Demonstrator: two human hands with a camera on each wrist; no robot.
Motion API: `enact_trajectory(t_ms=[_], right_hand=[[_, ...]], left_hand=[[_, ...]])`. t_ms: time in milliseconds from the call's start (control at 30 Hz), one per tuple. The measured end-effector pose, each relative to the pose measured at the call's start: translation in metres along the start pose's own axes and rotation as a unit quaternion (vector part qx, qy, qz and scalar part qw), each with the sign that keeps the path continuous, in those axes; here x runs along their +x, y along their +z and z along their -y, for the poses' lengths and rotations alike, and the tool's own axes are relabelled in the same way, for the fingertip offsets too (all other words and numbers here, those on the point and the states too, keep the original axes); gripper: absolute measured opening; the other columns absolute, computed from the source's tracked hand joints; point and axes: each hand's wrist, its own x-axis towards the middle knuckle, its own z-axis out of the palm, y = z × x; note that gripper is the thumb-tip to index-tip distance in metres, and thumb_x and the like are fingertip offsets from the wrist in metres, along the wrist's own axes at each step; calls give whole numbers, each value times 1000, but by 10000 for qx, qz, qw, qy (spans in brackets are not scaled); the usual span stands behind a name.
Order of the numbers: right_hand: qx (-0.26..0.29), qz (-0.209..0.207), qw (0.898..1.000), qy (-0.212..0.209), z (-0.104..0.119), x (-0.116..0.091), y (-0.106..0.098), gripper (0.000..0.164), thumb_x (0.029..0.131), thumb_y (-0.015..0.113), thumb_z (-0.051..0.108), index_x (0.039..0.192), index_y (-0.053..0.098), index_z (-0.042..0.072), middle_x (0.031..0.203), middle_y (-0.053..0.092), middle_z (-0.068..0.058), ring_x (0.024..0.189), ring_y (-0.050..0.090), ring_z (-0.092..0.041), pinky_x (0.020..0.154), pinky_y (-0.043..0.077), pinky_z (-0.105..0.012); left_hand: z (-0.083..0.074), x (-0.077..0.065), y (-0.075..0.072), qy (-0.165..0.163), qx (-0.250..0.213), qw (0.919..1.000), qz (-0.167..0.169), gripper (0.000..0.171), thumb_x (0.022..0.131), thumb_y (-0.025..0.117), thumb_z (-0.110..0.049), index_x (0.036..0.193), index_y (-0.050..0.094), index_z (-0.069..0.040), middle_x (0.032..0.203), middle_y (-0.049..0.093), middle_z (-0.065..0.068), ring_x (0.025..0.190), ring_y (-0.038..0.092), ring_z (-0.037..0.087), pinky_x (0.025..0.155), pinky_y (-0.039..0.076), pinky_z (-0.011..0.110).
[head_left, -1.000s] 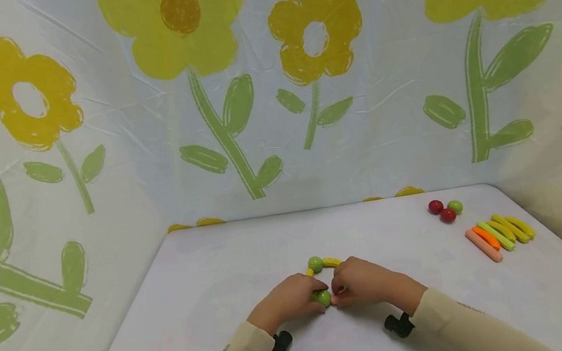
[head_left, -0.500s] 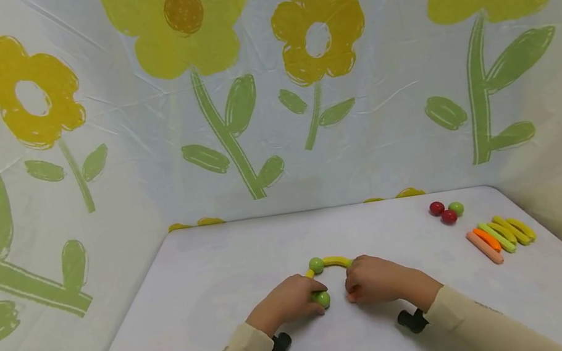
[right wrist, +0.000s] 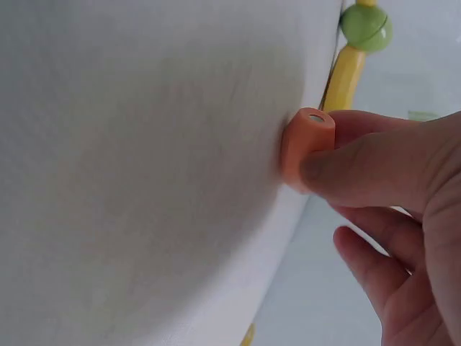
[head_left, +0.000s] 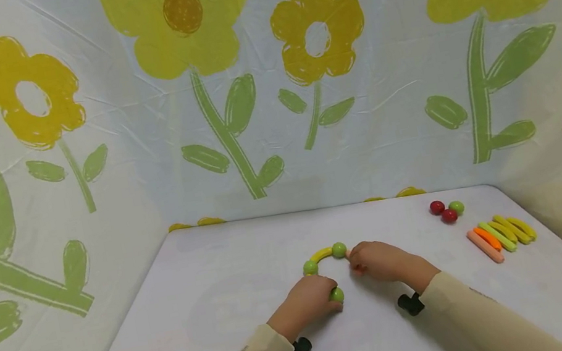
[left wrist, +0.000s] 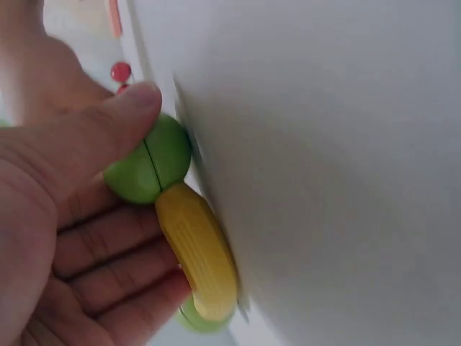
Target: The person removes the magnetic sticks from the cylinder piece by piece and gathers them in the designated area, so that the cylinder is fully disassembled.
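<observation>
L hand (head_left: 306, 301) pinched near green ball (left wrist: 171, 148); R hand (head_left: 384, 261) pinched salmon rod (right wrist: 297, 146). Both looked light, stiff, prob. slick; rod was best held mid-length, ball round sides.

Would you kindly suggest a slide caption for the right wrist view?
Right hand pinching an orange-toned rod, with a green ball and yellow piece beyond.

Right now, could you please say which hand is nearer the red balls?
Right: the right hand is to the near left of the red balls; the left hand is farther left.
</observation>
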Motion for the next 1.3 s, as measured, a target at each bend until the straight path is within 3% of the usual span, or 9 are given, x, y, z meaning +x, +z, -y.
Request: enact_trajectory(t_ms=[200, 400, 500, 633, 767, 833, 900, 1100, 1300], right_hand=[[864, -102, 9962, 82, -1, -3, 1, 10, 87, 68, 6, 95, 74, 9, 94, 68, 2, 86, 61, -12, 83, 53, -32], [2207, -80, 9730, 669, 20, -2, 4, 14, 86, 72, 32, 85, 75, 18, 75, 67, 13, 67, 54, -1, 61, 47, -20], [2403, -42, 9662, 933, 27, 0, 6, 19, 84, 73, 39, 81, 75, 19, 72, 68, 13, 64, 55, -2, 60, 47, -21], [2574, 3, 9595, 1141, 32, 2, 7, 19, 82, 74, 33, 86, 75, 15, 74, 68, 9, 65, 57, -5, 59, 47, -23], [2523, -18, 9616, 1081, 36, 3, 10, 19, 80, 75, 27, 92, 74, 12, 75, 66, 8, 66, 55, -5, 59, 46, -23], [2441, -48, 9644, 1014, 38, 4, 12, 20, 79, 75, 26, 94, 73, 12, 76, 66, 8, 66, 55, -4, 60, 46, -22], [2339, -71, 9678, 931, 41, 7, 13, 22, 78, 75, 23, 97, 73, 12, 78, 66, 8, 68, 55, -3, 61, 46, -21], [2096, -59, 9726, 1004, 45, 15, 14, 20, 76, 75, 17, 96, 71, 12, 83, 67, 5, 73, 56, -7, 65, 48, -25], [1891, 39, 9738, 1267, 42, 21, 11, 21, 76, 72, 13, 97, 70, 12, 86, 65, 6, 76, 55, -9, 68, 48, -28]], left_hand=[[-15, 7, 3, -409, -95, 9989, -192, 28, 79, 77, -39, 72, 60, -18, 60, 49, -9, 57, 44, 8, 51, 37, 23], [-22, 6, -1, -624, -208, 9971, -388, 27, 79, 78, -36, 72, 62, -15, 59, 52, -7, 56, 44, 7, 50, 39, 23], [-22, 6, -2, -590, -277, 9970, -408, 27, 79, 77, -34, 70, 61, -15, 58, 52, -7, 55, 43, 6, 50, 39, 22], [-12, 6, -1, -354, -514, 9980, -111, 25, 78, 80, -34, 78, 62, -17, 66, 54, -8, 61, 46, 7, 55, 40, 22], [11, 7, -8, 177, 51, 9996, 225, 41, 78, 80, -35, 112, 67, -17, 107, 67, -7, 103, 60, 10, 94, 49, 31], [25, 9, -12, 443, 444, 9975, 327, 48, 80, 77, -28, 125, 63, -18, 127, 62, -5, 126, 52, 15, 110, 39, 40], [37, 10, -15, 660, 705, 9945, 406, 45, 82, 72, -19, 127, 64, -18, 135, 59, -4, 136, 45, 17, 115, 33, 42], [53, 9, -18, 1003, 1237, 9870, 217, 20, 90, 65, -14, 105, 75, -22, 120, 67, -5, 119, 58, 14, 107, 42, 32], [50, 2, -18, 811, 1648, 9830, 0, 11, 90, 67, -20, 94, 76, -25, 94, 69, -9, 92, 61, 12, 92, 48, 29]])
